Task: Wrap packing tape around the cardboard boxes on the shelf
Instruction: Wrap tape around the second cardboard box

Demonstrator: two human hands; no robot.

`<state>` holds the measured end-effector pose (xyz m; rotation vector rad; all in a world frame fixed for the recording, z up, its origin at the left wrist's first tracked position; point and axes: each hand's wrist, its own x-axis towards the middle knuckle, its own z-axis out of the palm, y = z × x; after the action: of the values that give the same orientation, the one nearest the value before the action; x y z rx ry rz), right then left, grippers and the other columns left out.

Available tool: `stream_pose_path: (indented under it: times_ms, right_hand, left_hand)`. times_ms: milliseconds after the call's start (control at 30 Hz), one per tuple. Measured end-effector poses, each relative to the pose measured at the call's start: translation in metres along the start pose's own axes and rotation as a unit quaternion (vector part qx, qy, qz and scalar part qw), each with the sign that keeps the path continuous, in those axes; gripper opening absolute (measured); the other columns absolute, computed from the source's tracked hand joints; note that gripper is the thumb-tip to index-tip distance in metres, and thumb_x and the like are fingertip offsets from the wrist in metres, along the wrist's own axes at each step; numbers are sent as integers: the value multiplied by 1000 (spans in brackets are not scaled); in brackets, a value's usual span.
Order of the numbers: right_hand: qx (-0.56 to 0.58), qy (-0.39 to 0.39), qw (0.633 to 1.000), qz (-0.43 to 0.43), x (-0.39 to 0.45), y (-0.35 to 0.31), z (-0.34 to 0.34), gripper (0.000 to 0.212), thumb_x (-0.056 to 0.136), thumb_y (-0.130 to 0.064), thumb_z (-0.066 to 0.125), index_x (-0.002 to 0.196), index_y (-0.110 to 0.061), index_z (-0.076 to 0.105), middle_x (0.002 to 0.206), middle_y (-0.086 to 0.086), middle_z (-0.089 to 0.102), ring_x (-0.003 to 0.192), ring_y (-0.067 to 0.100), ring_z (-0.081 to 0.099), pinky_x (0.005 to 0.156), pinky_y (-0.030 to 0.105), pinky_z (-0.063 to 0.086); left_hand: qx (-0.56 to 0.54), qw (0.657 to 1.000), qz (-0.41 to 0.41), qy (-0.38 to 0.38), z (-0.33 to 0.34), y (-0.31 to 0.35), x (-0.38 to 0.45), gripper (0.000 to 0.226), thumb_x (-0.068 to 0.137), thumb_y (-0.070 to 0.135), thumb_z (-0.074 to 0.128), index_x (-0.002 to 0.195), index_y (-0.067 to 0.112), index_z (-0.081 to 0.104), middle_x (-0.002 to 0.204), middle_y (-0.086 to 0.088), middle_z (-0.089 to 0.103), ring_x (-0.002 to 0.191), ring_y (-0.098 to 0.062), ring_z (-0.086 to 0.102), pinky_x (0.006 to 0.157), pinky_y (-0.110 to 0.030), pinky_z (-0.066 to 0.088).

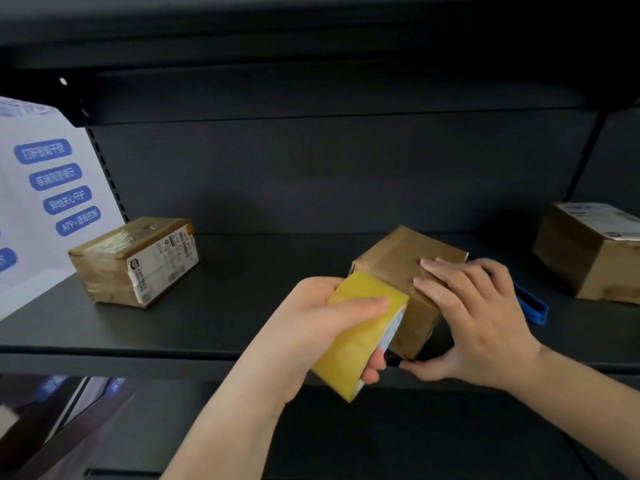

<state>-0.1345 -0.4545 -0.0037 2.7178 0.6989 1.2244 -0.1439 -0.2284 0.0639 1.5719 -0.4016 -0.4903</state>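
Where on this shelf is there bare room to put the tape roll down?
Widest free patch: the shelf between the left box and the middle box. Crowded on the right: right hand on the middle box, blue tool behind it, then the right box. Left hand holds the tape roll.

white poster (45, 202) with blue labels at left; blue tool (531, 304) on shelf.

White sign (52, 188) bears blue labels; one begins "APP".
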Motion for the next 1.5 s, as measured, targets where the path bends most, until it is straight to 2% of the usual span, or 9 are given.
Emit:
stream_pose_path:
  times_ms: [100, 400, 567, 700, 800, 1000, 1100, 1300, 1500]
  right_hand:
    - [9, 10, 1000, -17, 11, 5, 4, 94, 54, -71, 67, 122, -10, 42, 122, 17, 60, 105, 31, 55, 85, 46, 39]
    - [45, -44, 995, -73, 11, 1, 0, 97, 55, -74, 64, 128, -13, 42, 129, 9, 57, 113, 24, 49, 93, 46, 34]
    - [85, -49, 991, -90, 4, -9, 0, 106, 53, -72, 70, 132, -11, 35, 135, 10, 46, 132, 26, 33, 109, 61, 11]
    - [88, -24, 990, -104, 13, 0, -1, 107, 42, -57, 84, 126, -8, 39, 123, 16, 59, 121, 25, 45, 107, 47, 29]
    - [147, -39, 988, -34, 27, 14, -4, 111, 31, -46, 88, 125, -13, 39, 119, 12, 60, 109, 30, 57, 94, 45, 46]
    - [302, -88, 943, 108, 74, 49, 9, 96, 37, -57, 77, 119, -45, 28, 109, -24, 43, 104, 5, 47, 88, 35, 46]
    - [374, -117, 909, 145, 96, 64, 27, 93, 39, -48, 82, 116, -46, 29, 113, -14, 48, 107, 10, 51, 92, 38, 47]
    - [482, -114, 850, 181, 117, 72, 59, 85, 46, -33, 87, 110, -52, 36, 113, -12, 54, 108, 1, 53, 89, 22, 44]
    - [549, -123, 800, 207, 129, 72, 75, 81, 45, -29, 86, 112, -43, 42, 113, -7, 57, 107, 3, 54, 85, 22, 46]
  left_hand:
    - [-18, 1000, 9, 1, 0, 5, 7, 18, 84, 18, 62, 91, 2, 62, 53, -9, 65, 45, -19, 61, 46, -25, 52]
    - [-59, 998, -28, -10, -13, 0, -10, 36, 69, 21, 74, 92, -3, 62, 50, -15, 61, 41, -21, 59, 44, -27, 50]
    - [-64, 998, -18, -12, -17, -3, -22, 31, 68, 25, 68, 88, 1, 67, 53, -16, 63, 44, -22, 60, 45, -27, 51]
    - [-60, 998, 22, -7, -14, -1, -15, 29, 70, 25, 66, 87, 1, 65, 53, -13, 63, 44, -21, 61, 46, -27, 51]
    - [-74, 994, 81, 6, -13, 7, -3, 16, 72, 20, 64, 76, 5, 68, 52, -11, 63, 43, -20, 61, 44, -26, 50]
    - [-73, 987, 102, 102, -21, 43, 55, 24, 84, 31, 62, 82, 6, 63, 49, -5, 65, 43, -16, 63, 44, -24, 52]
    - [-84, 988, 74, 102, -29, 64, 82, 21, 85, 27, 63, 87, 7, 65, 55, -5, 70, 51, -16, 68, 50, -28, 56]
    - [-119, 989, 32, 77, -41, 82, 105, 23, 82, 24, 64, 91, 4, 66, 61, -7, 72, 55, -18, 70, 53, -31, 57]
    - [-119, 986, 15, 113, -39, 93, 111, 22, 86, 27, 62, 84, 4, 63, 56, -8, 71, 50, -17, 69, 42, -29, 55]
